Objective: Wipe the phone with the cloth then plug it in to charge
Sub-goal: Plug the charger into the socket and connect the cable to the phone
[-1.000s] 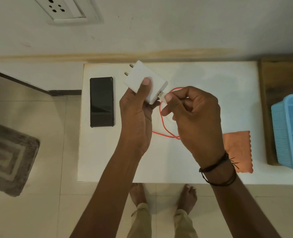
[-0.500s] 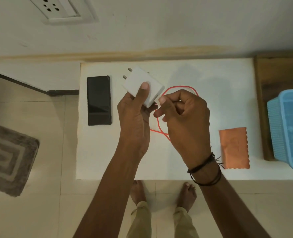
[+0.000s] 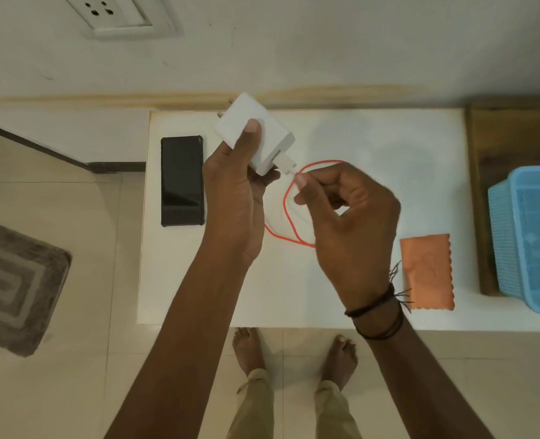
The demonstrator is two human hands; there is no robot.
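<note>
Feet [image 3: 249,350] stood bare on the floor at the near edge of the worktop [image 3: 373,137], close enough for both arms to work over its middle. The cloth [image 3: 427,270] lay flat near the front right corner, well apart from the rest, a spot that kept it out of the way; I judged the wiping finished. The right grip [image 3: 348,210] was closed in a fine pinch, thumb and forefinger on the red cable [image 3: 289,217] just behind its white connector [image 3: 286,161], probably to steer that squarely into the port, while the cable's loops trailed on the worktop below. The left grip [image 3: 234,198] was wrapped round the charger [image 3: 256,134], thumb across its top face, holding it lifted and tilted so the port end faced the right hand and the pins pointed away. Whether the connector was fully seated I could not tell. The phone [image 3: 182,180] lay face up at the worktop's left, unconnected. A socket [image 3: 116,14] sat on the wall beyond, up left.
</note>
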